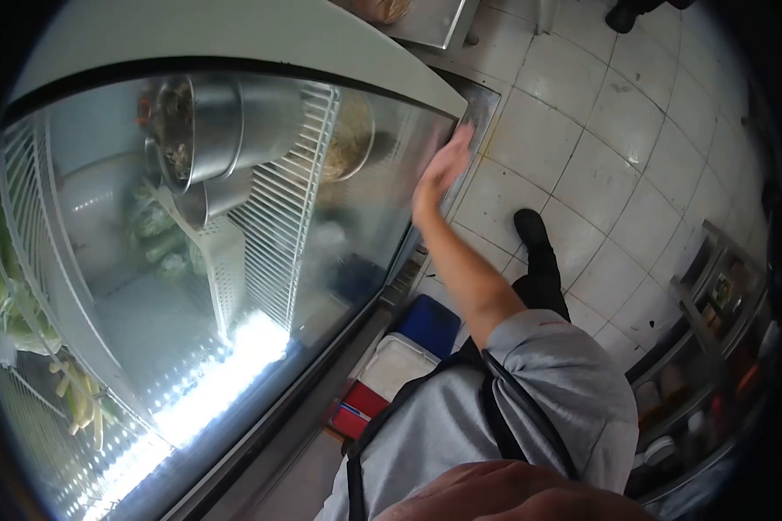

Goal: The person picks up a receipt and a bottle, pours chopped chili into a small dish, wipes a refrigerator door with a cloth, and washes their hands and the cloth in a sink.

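My right hand (443, 169) is stretched out flat, fingers together, against the right edge of the glass door (356, 234) of a display fridge. It holds nothing. My bare forearm runs back from it to a grey short sleeve (565, 373). Behind the fogged glass, stacked metal bowls (226, 130) sit on a white wire shelf (278, 217), with leafy greens (152, 230) below them. A bowl of pale strands (352, 139) stands further right. My left hand is out of view.
The floor is white tile (599, 165); my black shoe (530, 230) stands on it. A blue box (430, 323) and a red and white box (378, 382) lie at the fridge's foot. A metal rack with jars (712, 321) stands on the right. Another person's shoe (621, 13) shows at top.
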Tool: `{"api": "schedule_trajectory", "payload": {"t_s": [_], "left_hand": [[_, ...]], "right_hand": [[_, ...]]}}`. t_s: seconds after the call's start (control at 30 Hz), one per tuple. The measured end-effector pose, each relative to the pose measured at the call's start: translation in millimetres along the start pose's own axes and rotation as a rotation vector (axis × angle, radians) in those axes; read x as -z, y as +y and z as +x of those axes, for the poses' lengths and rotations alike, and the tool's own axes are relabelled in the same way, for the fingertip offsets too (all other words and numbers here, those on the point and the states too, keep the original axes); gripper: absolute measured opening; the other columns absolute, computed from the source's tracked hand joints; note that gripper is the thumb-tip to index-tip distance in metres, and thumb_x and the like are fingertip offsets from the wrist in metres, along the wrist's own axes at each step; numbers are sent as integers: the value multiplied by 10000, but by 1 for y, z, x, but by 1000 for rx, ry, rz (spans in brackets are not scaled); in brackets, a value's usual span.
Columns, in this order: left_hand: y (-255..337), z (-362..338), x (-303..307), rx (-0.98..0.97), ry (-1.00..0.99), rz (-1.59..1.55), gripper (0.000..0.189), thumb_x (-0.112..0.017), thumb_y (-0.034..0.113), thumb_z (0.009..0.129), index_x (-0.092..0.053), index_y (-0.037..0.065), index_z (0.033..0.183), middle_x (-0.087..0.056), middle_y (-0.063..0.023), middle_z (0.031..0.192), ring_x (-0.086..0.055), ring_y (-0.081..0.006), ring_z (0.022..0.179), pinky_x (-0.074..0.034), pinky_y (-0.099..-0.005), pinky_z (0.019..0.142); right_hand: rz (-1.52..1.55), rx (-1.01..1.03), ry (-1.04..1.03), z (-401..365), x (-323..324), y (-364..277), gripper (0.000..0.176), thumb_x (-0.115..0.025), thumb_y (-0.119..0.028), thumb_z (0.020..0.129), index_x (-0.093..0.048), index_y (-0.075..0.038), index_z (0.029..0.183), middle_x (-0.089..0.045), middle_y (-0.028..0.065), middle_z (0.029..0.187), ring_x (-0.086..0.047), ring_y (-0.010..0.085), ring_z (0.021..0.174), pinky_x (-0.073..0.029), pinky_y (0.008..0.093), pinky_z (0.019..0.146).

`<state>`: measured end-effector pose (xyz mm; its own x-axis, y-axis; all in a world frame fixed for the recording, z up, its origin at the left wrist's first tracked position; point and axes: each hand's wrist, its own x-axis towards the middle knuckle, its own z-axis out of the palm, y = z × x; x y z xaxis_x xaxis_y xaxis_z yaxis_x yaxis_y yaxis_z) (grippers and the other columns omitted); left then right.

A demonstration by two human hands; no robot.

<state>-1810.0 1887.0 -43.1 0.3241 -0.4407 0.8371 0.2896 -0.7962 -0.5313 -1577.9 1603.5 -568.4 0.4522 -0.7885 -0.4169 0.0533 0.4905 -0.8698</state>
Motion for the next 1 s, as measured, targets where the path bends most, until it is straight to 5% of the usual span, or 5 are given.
{"api": "schedule_trajectory", "payload": {"t_s": [0.17, 0.23, 0.4, 0.7, 1.0], "left_hand": [[-16, -3, 12, 4, -2, 48, 417, -290, 309, 858, -291, -51, 1069, -325, -182, 1103, -367, -273, 1004, -275, -451, 877], [-23, -5, 16, -7, -9, 63, 398, -291, 295, 859, -297, -48, 1061, -327, -177, 1104, -372, -266, 999, -284, -440, 874], [-46, -17, 26, -23, -11, 128, 353, -293, 262, 860, -314, -40, 1041, -330, -165, 1109, -385, -247, 985, -307, -412, 868], [-138, -42, 45, -238, 105, 428, 273, -296, 201, 862, -344, -26, 1006, -336, -142, 1116, -409, -213, 961, -347, -362, 858], [-155, -47, 39, 21, 311, -152, 136, -276, 83, 806, -360, -16, 846, -355, -111, 1080, -402, -141, 882, -372, -306, 778]], "right_hand": [[400, -775, -63, -38, 23, 78, 564, -339, -377, 862, -171, -66, 1302, -207, 61, 1340, -201, 143, 1214, -217, 263, 972], [157, -728, 242, 23, -8, 46, 397, -391, -394, 807, -418, -66, 1027, -465, 44, 886, -438, 123, 881, -315, 201, 863], [268, -196, -171, 55, 1, 86, 658, -341, -489, 841, -162, -50, 1297, -165, 37, 1349, -199, 136, 1209, -175, 264, 983], [65, -1110, 46, -171, 32, 114, 412, -298, -296, 860, -375, 27, 1104, -517, 125, 920, -528, 255, 782, -423, 362, 758], [-102, -385, -245, -124, 29, 184, 614, -236, -493, 814, -75, -130, 1282, -90, 93, 1298, -46, 200, 1200, -262, 341, 930]]}}
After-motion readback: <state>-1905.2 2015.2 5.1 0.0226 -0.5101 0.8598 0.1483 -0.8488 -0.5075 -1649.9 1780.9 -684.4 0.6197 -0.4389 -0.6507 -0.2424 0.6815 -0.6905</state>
